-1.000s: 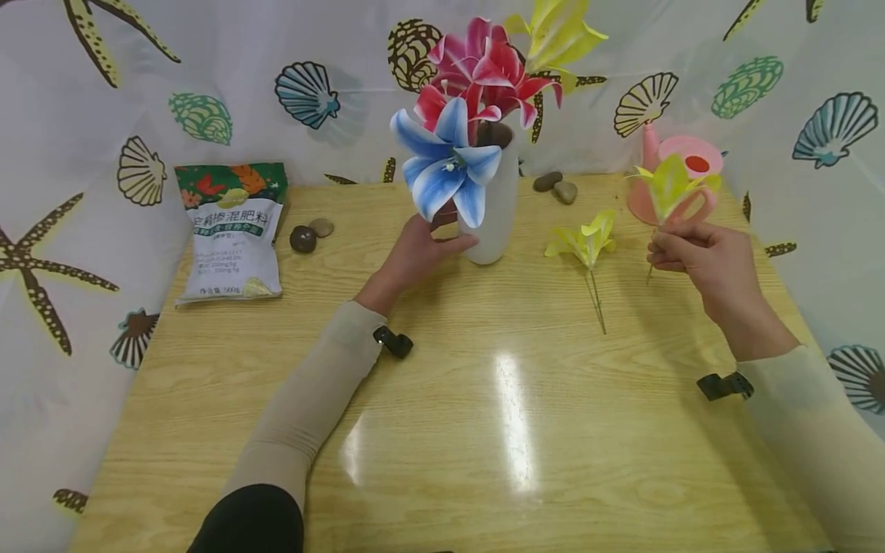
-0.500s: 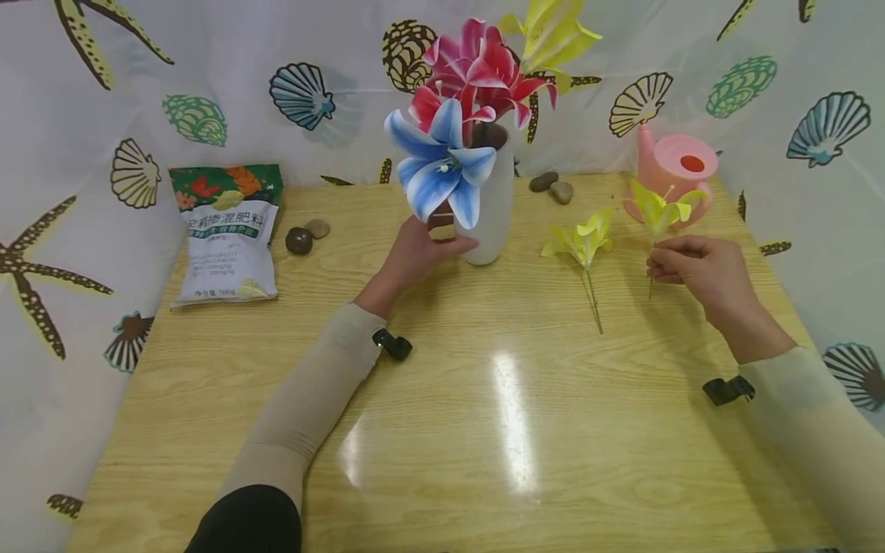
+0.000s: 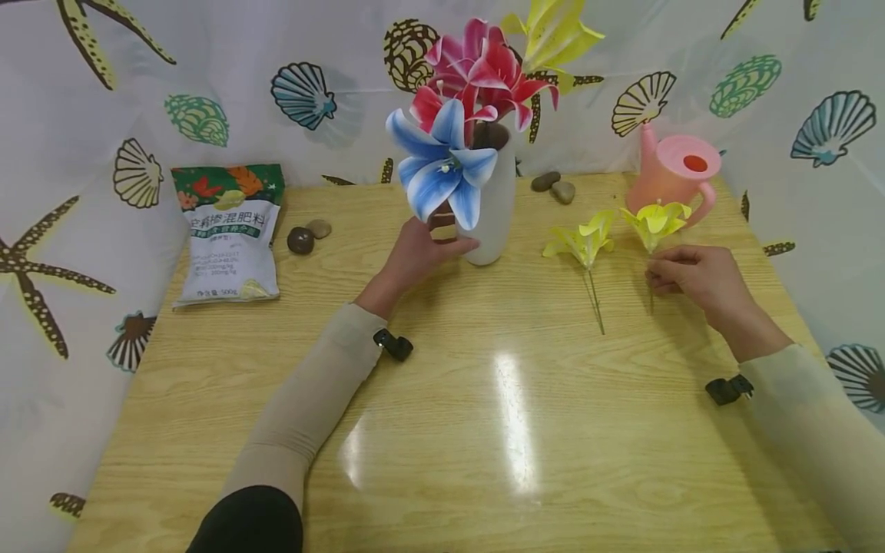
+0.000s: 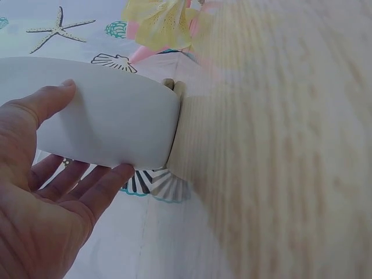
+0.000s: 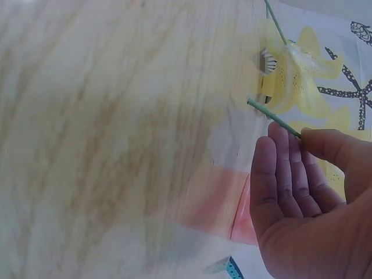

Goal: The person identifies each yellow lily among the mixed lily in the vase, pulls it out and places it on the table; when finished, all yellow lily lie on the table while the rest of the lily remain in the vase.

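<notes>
- A person's left hand (image 3: 422, 253) grasps the white vase (image 3: 496, 211), which stands near twelve o'clock on the wooden desk (image 3: 442, 422).
- Seen from the left wrist, the thumb presses one side of the vase and the fingertips (image 4: 124, 172) touch the opposite side; the head view hides most of those fingers. The same close view shows the vase's base at the desk surface.
- Only the head view takes in the full bouquet: a blue-and-white flower (image 3: 442, 165) at ten o'clock from the vase, red-pink flowers (image 3: 494, 77) above its mouth, and a large yellow flower (image 3: 556, 38) at one o'clock from that mouth.
- The right hand (image 3: 701, 284) pinches a short yellow flower (image 3: 653, 223) by its stem, bloom up. The right wrist camera reveals the green stem end (image 5: 273, 118) jutting beyond thumb and fingers; whether it touches the desk is hard to tell from this hazy angle.
- A second yellow flower (image 3: 584, 240) lies on the desk at nine o'clock from the held one, four o'clock from the vase.
- Beyond the right hand, a pink watering can (image 3: 667, 173) sits at two o'clock on the desk.
- At ten o'clock, a green-and-white bag (image 3: 231, 238) stands near two stones (image 3: 300, 240); another pair of stones (image 3: 563, 192) rests at three o'clock from the vase.
</notes>
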Available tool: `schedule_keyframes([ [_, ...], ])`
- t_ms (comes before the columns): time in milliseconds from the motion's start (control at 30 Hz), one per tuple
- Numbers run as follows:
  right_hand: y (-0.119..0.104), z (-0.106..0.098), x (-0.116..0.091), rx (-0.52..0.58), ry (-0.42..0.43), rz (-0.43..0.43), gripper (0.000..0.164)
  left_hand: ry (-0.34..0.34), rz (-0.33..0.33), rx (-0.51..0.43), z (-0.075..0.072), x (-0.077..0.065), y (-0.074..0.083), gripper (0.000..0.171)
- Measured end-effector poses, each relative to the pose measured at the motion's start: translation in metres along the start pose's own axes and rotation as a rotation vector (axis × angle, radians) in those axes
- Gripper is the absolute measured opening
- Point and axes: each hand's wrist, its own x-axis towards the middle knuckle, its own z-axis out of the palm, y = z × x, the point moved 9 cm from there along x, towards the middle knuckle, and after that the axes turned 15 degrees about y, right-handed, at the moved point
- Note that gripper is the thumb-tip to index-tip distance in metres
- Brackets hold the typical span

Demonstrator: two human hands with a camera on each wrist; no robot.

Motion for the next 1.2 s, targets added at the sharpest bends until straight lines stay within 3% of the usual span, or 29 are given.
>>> schedule_keyframes([
  [367,0.008,0.003,0.003,-0.046,-0.026,-0.004,0.044,-0.002,-0.003,0.007,0.0,0.0,0.0,0.076],
  [900,0.011,0.013,0.004,-0.049,-0.056,0.017,0.032,-0.006,0.0,-0.003,0.001,0.0,0.0,0.077],
  [1200,0.008,0.015,-0.001,-0.075,-0.074,0.026,0.039,-0.006,0.008,-0.015,0.003,0.0,0.0,0.074],
])
